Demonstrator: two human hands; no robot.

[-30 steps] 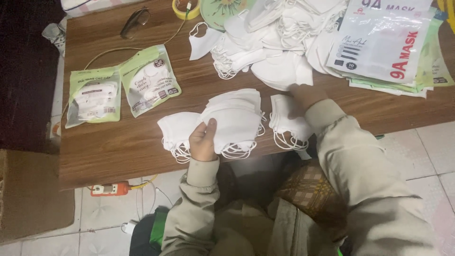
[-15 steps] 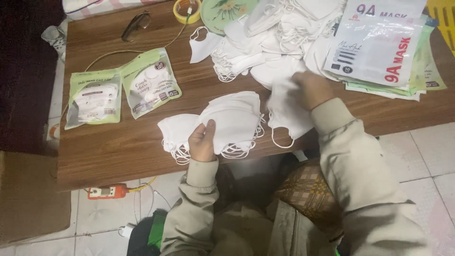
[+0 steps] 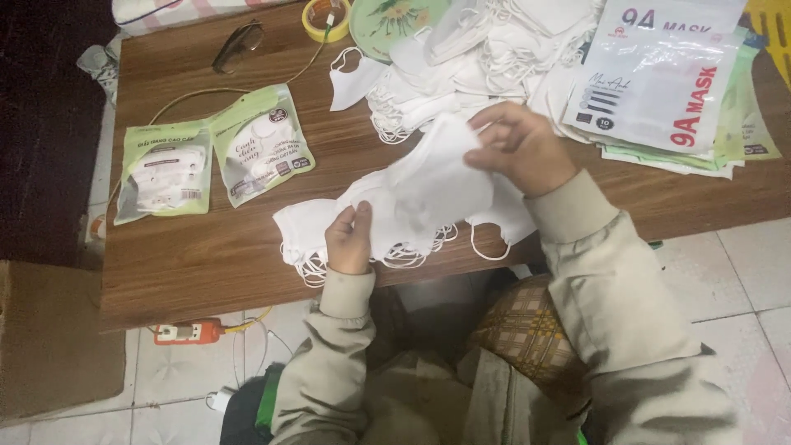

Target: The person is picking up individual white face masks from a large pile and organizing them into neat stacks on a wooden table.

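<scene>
The right hand point(image 3: 517, 147) pinches 1 white mask point(image 3: 437, 177) by its upper edge, fingers closed on it, holding it above the stack of masks point(image 3: 329, 222) at the near edge of the wooden table point(image 3: 189, 272). The left hand point(image 3: 349, 241) presses flat on that stack, fingers closed against it, apparently to keep it squared; 2 green sealed packets point(image 3: 214, 161) lie well apart to the left.

two green-and-clear flat pouches point(image 3: 216, 161) table left, side by side | stacked white and green pouches point(image 3: 671, 82) table right

free: bare table point(image 3: 189, 264) front-left | blocked: mask heap point(image 3: 461, 58), packets point(image 3: 667, 91) behind
</scene>
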